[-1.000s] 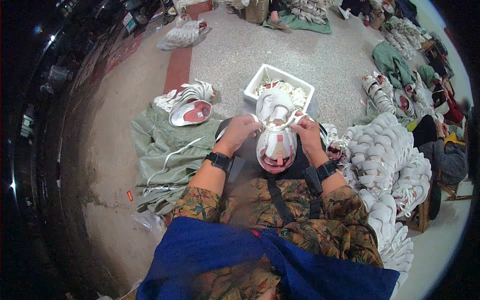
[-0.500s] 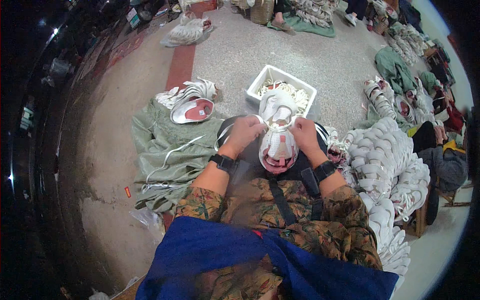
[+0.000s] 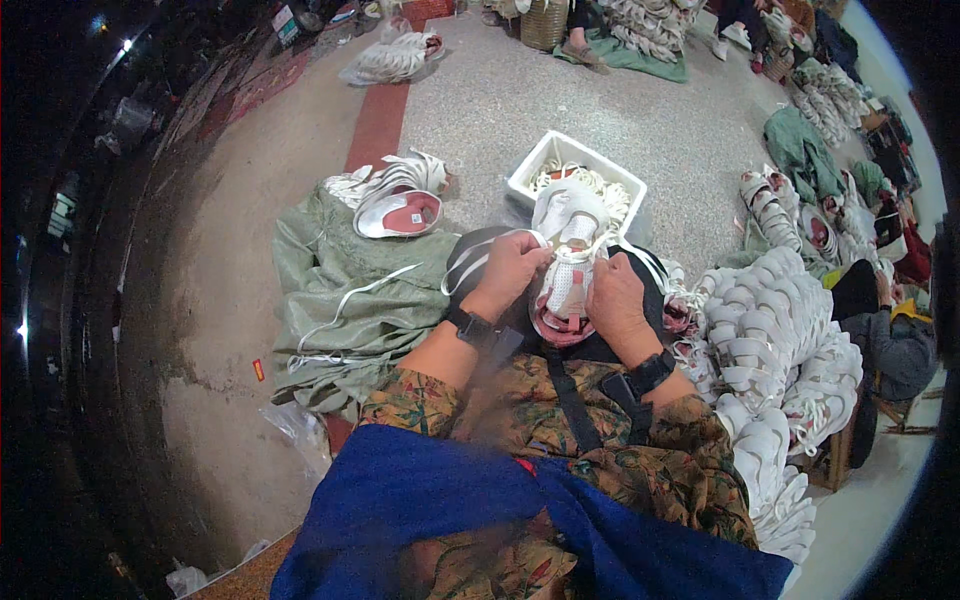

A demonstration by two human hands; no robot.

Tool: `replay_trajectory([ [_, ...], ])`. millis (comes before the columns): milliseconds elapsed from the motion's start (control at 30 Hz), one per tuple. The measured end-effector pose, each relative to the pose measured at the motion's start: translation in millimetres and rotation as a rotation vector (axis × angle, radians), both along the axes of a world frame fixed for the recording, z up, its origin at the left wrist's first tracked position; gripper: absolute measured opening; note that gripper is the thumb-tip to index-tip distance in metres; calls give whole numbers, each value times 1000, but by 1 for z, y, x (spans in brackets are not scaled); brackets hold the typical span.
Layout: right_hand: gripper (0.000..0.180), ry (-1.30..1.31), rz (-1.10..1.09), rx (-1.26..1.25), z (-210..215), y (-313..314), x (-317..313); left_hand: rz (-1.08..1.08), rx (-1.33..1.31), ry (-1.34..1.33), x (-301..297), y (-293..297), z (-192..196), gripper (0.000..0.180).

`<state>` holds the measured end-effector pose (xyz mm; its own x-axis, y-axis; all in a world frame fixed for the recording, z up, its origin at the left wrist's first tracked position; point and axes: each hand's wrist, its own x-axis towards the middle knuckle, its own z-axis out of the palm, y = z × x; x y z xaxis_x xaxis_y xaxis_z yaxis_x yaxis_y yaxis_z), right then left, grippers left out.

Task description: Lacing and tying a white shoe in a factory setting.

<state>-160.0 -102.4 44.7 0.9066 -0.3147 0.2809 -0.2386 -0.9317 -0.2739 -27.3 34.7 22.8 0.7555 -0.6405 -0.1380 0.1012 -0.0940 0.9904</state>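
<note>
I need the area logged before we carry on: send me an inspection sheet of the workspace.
Surface: speckled floor, with a red strip.
Job's things: white-and-pink shoe between the hands, toe toward the white box of laces.
Clutter: green sack and clear plastic bag at left; piled shoes at right.
Hands: left hand pinches white lace; right hand at the shoe's right side, grip unclear.
Cables: nothing seen.
Surroundings: co-worker at right.

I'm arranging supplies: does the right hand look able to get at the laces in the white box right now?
Probably yes: the white box stands open just beyond the shoe, its laces exposed, though the right hand is busy at the shoe's lacing.
</note>
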Motion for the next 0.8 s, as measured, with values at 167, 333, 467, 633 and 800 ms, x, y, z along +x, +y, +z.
replay_trajectory([
  [167,11,-56,-13,13,-6,-5,1,24,55,-116,-5,1,0,18],
  [333,16,-235,248,36,2,0,5,159,162,-504,-10,-4,-6,21],
  [467,19,-170,277,9,8,7,12,165,196,-430,-8,-4,-9,22],
  [633,20,-75,175,80,8,9,15,165,130,-341,-8,-1,-8,19],
  [800,23,-86,198,80,4,8,15,125,148,-389,-6,-3,-5,20],
])
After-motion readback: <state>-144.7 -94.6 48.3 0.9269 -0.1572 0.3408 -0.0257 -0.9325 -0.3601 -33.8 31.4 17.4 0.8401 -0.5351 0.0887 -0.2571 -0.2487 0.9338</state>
